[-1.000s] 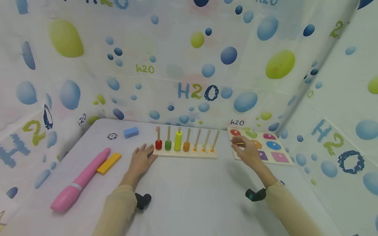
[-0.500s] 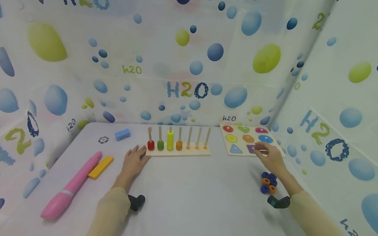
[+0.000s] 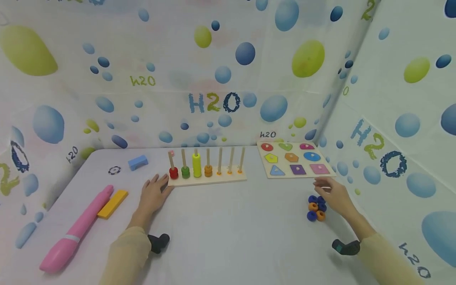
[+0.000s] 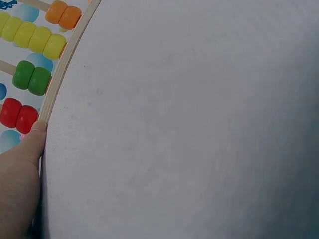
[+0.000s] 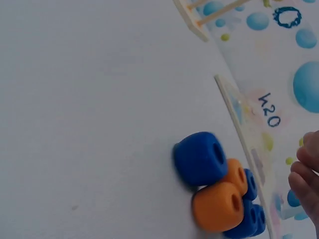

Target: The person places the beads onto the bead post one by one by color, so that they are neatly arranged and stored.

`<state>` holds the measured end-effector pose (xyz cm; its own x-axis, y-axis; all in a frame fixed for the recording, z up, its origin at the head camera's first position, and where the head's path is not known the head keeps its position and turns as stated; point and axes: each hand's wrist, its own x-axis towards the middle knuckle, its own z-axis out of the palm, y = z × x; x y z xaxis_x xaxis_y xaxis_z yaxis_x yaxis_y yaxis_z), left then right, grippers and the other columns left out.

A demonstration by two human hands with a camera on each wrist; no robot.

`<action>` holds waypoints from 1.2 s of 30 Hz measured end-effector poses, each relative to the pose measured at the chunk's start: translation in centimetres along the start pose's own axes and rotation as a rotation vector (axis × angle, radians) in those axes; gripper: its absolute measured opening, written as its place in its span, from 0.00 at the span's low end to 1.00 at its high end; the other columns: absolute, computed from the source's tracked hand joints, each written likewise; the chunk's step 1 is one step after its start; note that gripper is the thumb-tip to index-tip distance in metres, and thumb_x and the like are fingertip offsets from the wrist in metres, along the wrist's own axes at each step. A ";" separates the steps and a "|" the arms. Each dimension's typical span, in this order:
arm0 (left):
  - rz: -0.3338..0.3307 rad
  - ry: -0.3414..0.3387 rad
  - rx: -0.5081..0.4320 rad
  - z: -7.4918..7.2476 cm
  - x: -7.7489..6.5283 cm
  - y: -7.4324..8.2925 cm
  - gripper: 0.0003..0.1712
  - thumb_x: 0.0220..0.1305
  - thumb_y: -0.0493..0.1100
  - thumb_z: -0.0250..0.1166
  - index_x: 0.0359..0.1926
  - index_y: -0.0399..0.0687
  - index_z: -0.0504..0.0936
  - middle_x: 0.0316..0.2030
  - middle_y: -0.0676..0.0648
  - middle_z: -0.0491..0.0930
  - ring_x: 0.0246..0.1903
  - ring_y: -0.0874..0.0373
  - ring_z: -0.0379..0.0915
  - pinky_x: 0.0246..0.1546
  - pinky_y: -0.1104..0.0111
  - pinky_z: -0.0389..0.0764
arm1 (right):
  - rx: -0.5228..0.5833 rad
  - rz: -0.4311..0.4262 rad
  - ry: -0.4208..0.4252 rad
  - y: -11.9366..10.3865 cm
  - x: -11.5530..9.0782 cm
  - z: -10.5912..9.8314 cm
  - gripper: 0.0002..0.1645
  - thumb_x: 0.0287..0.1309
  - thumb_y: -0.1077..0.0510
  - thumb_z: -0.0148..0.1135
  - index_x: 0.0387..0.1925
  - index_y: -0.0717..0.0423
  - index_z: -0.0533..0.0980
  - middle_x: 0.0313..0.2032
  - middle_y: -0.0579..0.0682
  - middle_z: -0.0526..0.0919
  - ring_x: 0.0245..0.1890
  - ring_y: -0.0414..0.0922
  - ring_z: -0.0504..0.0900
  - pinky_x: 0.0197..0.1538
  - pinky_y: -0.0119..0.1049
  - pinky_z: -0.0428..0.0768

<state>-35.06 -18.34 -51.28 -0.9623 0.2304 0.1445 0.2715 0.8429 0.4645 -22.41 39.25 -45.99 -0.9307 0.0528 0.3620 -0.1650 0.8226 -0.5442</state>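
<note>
1. Left hand (image 3: 153,194) with fingers relaxed and a little apart, thumb touching the near corner of the bead rack (image 3: 206,180). Probably bracing against any sliding — just a guess, though.
2. Past that thumb, on successive pegs: red beads (image 3: 173,173), green beads (image 3: 185,172), yellow beads (image 3: 196,166), orange beads (image 3: 208,171). One colour per peg, so likely sorted on purpose. Farthest from the thumb, three bare pegs (image 3: 231,158).
3. Right hand (image 3: 335,194) loosely bent, thumb and index slightly apart, nothing visible between. On the thumb side, a bunch of loose blue beads (image 3: 311,216) and loose orange beads (image 3: 320,215) — presumably there for easy reach. Just beyond the right fingertips, a shape board (image 3: 278,152), apparently set back out of the way.
4. Off the left little-finger side, a pink club-shaped thing (image 3: 76,233) plus a yellow block (image 3: 113,204). Ahead of the left fingertips, a blue block (image 3: 138,162) and a patterned chip (image 3: 114,170). Seemingly kept aside for elbow room.
5. Below both hands, a white tabletop (image 3: 231,229), faintly specked. Well past the fingertips, a white wall sheet (image 3: 171,111) with blue and green blobs and "H2O" lettering, wrapping round the sides like a booth.
</note>
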 end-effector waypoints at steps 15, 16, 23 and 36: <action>0.004 0.012 -0.001 0.6 -0.4 0.1 0.33 0.67 0.52 0.58 0.65 0.35 0.66 0.65 0.37 0.64 0.68 0.35 0.45 0.66 0.41 0.41 | -0.057 0.052 0.073 0.7 -7.8 0.0 0.19 0.53 0.65 0.67 0.47 0.64 0.74 0.33 0.51 0.84 0.34 0.29 0.77 0.36 0.17 0.76; 0.005 0.015 0.000 0.5 -0.4 0.1 0.33 0.66 0.51 0.58 0.65 0.35 0.66 0.65 0.36 0.64 0.68 0.35 0.46 0.66 0.41 0.41 | -0.056 0.060 0.068 0.7 -8.0 0.1 0.20 0.52 0.65 0.67 0.47 0.64 0.74 0.33 0.51 0.83 0.33 0.28 0.76 0.36 0.18 0.77; -0.007 0.022 -0.005 0.0 -0.4 0.0 0.33 0.67 0.51 0.58 0.65 0.35 0.65 0.65 0.36 0.63 0.68 0.36 0.45 0.66 0.42 0.40 | -0.073 0.123 -0.037 0.6 -8.2 0.8 0.28 0.50 0.60 0.70 0.52 0.64 0.71 0.37 0.51 0.82 0.36 0.42 0.81 0.37 0.23 0.80; -0.022 0.020 -0.011 -0.1 -0.6 0.2 0.34 0.66 0.51 0.59 0.65 0.35 0.65 0.65 0.36 0.63 0.68 0.36 0.45 0.66 0.42 0.40 | -0.133 0.103 -0.010 0.6 -7.9 1.4 0.23 0.50 0.64 0.69 0.48 0.64 0.73 0.38 0.56 0.83 0.39 0.53 0.82 0.35 0.29 0.82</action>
<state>-34.43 -18.33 -51.22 -0.9676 0.2017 0.1518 0.2504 0.8421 0.4777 -15.65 38.50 -50.25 -0.9438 0.1358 0.3012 -0.0243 0.8806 -0.4732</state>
